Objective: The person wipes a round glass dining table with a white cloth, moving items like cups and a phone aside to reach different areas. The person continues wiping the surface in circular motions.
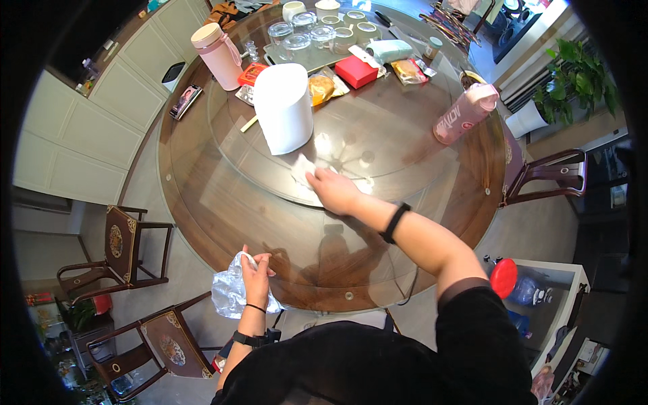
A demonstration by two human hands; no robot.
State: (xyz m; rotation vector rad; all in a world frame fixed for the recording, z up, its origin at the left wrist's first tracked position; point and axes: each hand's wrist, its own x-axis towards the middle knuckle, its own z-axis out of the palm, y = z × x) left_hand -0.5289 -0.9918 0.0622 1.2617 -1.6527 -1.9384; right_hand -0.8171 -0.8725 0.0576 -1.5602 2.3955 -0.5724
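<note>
My right hand (334,191) presses a crumpled white tissue (302,171) against the glass turntable (405,157) of a round wooden table (283,230). Just beyond the tissue stands a large white paper roll (283,109), its far side hidden. At the near left edge of the table, my left hand (257,276) grips a clear crinkled plastic bag (227,293), which hangs over the rim. Part of the bag is hidden behind the hand and wrist.
A pink thermos (216,58), a phone (186,101), a red box (356,71) and packaged snacks (321,88) surround the roll. Upturned glasses (297,44) fill a tray, with a knife (392,24) beyond. A pink bottle (463,115) stands right. Wooden chairs (121,243) flank the table.
</note>
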